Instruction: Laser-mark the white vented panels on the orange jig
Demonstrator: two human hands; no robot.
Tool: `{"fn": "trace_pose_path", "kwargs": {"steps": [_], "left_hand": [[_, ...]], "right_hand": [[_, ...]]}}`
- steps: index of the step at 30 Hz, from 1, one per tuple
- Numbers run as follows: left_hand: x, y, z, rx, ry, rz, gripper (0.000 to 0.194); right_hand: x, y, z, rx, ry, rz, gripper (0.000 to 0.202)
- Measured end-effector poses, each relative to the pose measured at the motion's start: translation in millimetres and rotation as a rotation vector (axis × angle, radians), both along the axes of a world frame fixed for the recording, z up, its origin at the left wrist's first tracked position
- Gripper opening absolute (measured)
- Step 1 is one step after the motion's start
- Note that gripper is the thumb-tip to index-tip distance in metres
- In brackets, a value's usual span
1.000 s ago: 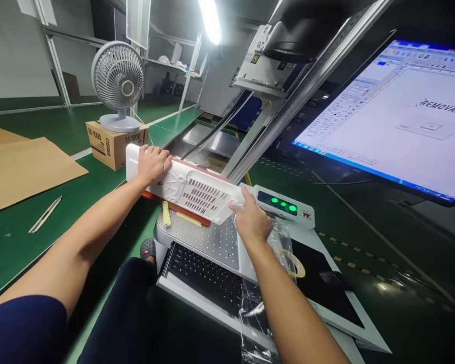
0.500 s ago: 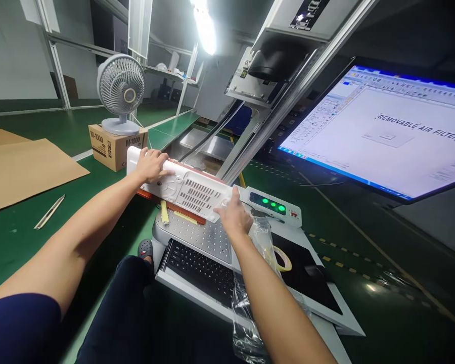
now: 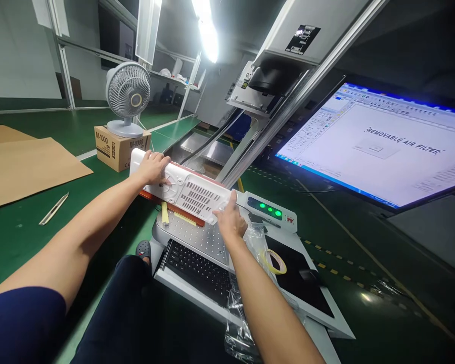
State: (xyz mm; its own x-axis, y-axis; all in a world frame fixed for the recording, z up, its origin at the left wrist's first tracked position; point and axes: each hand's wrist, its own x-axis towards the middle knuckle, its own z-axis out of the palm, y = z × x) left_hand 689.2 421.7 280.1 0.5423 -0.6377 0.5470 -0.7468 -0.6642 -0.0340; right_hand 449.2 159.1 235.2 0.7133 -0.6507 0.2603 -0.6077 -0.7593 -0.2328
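A long white plastic panel [image 3: 185, 191] with slotted vents is held at both ends over a perforated metal plate [image 3: 200, 235]. Its far end, at about 10 o'clock, is gripped by the left hand [image 3: 152, 168], fingers curled over the top edge. Its near end, at 4 o'clock, is clasped by the right hand [image 3: 230, 220], thumb raised against the panel's side. A red strip [image 3: 174, 207] lies beneath the panel. A keyboard [image 3: 199, 270] sits at 6 o'clock, a fan [image 3: 128, 98] on a cardboard box [image 3: 117, 147] at 11 o'clock, a monitor [image 3: 375, 146] at 2 o'clock.
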Motion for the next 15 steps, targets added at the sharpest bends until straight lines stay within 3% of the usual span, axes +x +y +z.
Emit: {"fn": "trace_pose_path", "kwargs": {"steps": [5,9,13,15], "left_hand": [[-12,0,0.0,0.041,0.052,0.060,0.120],[-30,24,-8.5,-0.036,0.093,0.080,0.112],[-44,87,-49.4,-0.156,0.074,0.163,0.084],[-45,131,-77.4,-0.093,0.155,0.238,0.080]], "right_hand": [[-16,2,21.2,0.074,0.126,0.072,0.115],[-65,8,41.8,0.067,0.130,0.125,0.101],[-161,13,39.9,0.133,0.012,0.135,0.051],[-220,9,33.3,0.235,-0.064,0.143,0.044]]}}
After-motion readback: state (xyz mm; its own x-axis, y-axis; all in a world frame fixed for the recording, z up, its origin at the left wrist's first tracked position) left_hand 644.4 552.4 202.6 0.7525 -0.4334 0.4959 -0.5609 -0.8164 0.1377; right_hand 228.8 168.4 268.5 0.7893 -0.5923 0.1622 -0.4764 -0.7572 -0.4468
